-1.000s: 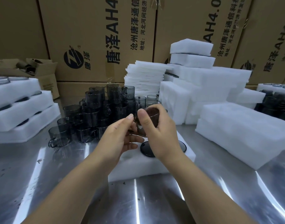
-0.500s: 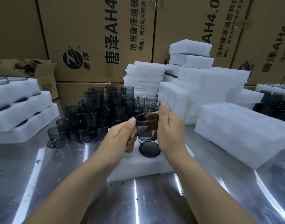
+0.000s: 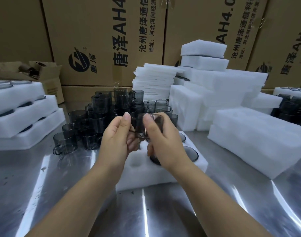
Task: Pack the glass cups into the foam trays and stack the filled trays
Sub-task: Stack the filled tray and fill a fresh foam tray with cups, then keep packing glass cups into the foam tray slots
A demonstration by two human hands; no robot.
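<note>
The cup I hold is blurred; my right hand covers half the packed cup beneath it.

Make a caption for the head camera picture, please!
A left hand and right hand hold a smoky glass cup over a foam tray on a steel table, spare cups behind.

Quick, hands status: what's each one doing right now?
Left hand: holding the cup at its handle.
Right hand: gripping the same cup's body.
</note>
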